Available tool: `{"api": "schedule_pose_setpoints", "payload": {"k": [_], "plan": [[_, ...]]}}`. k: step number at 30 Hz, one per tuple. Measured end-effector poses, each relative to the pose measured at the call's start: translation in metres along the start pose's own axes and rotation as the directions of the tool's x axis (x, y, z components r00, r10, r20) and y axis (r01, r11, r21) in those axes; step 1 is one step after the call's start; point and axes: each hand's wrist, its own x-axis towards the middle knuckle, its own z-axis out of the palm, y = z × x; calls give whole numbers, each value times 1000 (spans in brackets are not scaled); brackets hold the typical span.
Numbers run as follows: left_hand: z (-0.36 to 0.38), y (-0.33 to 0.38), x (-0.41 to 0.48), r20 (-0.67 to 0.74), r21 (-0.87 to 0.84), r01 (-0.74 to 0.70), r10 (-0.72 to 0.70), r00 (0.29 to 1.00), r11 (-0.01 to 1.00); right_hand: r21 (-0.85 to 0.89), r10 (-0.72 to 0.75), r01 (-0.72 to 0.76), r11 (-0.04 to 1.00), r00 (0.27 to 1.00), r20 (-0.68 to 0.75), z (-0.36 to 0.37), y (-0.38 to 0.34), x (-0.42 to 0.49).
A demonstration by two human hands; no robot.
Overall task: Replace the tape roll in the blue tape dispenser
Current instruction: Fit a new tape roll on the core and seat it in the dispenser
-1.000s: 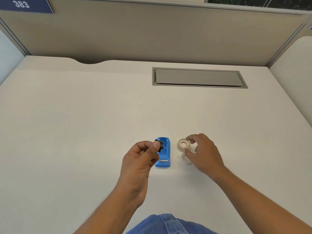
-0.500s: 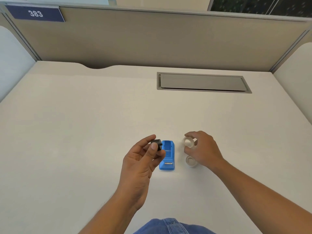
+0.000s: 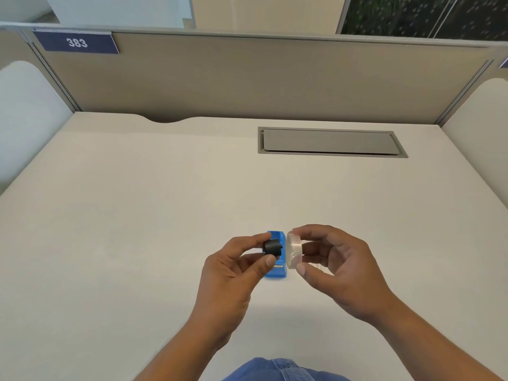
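The blue tape dispenser (image 3: 278, 270) lies on the white desk (image 3: 137, 215), partly hidden behind my hands. My left hand (image 3: 233, 276) pinches a small black spool core (image 3: 272, 247) between thumb and fingers, held above the dispenser. My right hand (image 3: 338, 268) grips a clear tape roll (image 3: 293, 251) by its rim, turned on edge so that its flat face looks at the core. Roll and core are a finger's width apart. A second roll is mostly hidden behind my right hand.
A grey cable hatch (image 3: 331, 143) is set into the desk at the back right. Beige partition walls (image 3: 275, 78) close the desk at the back and sides, with a blue sign reading 383 (image 3: 78, 42) at the top left.
My right hand has lifted one clear roll off the desk and brought it left, up to the black core. My left hand has risen slightly with the core.
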Motion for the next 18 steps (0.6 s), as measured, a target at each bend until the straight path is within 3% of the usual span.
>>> {"api": "schedule_pose_setpoints", "payload": {"k": [14, 18], "plan": [[0, 4, -15, 20, 79, -50, 48, 999, 996, -6, 4, -4, 1000, 999, 54, 11, -13, -13], [-2, 4, -17, 7, 18, -26, 26, 1000, 999, -6, 15, -15, 1000, 999, 36, 12, -12, -14]]}}
